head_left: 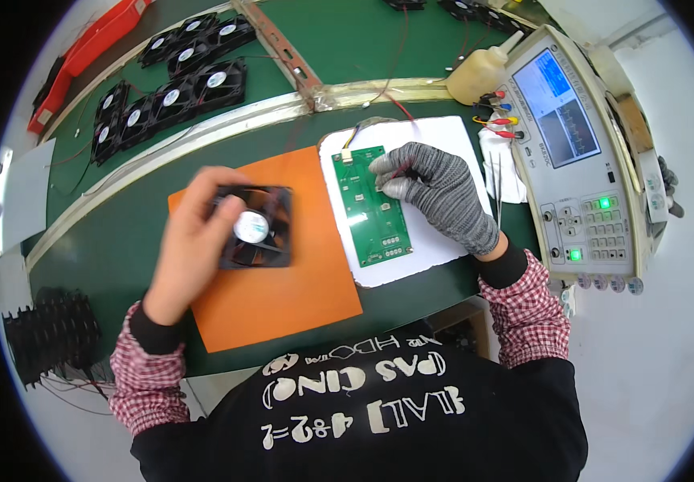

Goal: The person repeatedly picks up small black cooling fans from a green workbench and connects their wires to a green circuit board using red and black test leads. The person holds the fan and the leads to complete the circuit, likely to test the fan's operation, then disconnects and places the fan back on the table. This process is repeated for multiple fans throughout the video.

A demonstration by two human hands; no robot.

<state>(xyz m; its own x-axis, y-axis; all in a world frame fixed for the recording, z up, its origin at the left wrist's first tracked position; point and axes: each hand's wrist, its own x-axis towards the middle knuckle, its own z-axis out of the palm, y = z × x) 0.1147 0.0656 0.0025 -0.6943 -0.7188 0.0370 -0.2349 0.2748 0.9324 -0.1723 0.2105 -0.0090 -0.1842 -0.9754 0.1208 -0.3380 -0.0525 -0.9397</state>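
Observation:
My bare left hand point(198, 241) is closed on the left side of a black cooling fan point(279, 249) with a silver hub label. The fan is over an orange sheet point(299, 309). My right hand point(435, 189), in a grey knit glove, has its thumb and fingertips together at the right edge of a green circuit board point(371, 217). A bit of dark red wire shows by those fingers; what they pinch is mostly hidden. The board lies on a white pad point(435, 241), and a white connector with coloured wires sits at its top end.
Several black fans point(172, 98) lie at the back left, beyond a pale rail. A test instrument point(572, 145) with a lit screen stands at the right, beside a yellowish squeeze bottle point(478, 76) and tweezers point(498, 189). More fans point(50, 333) are stacked at the left.

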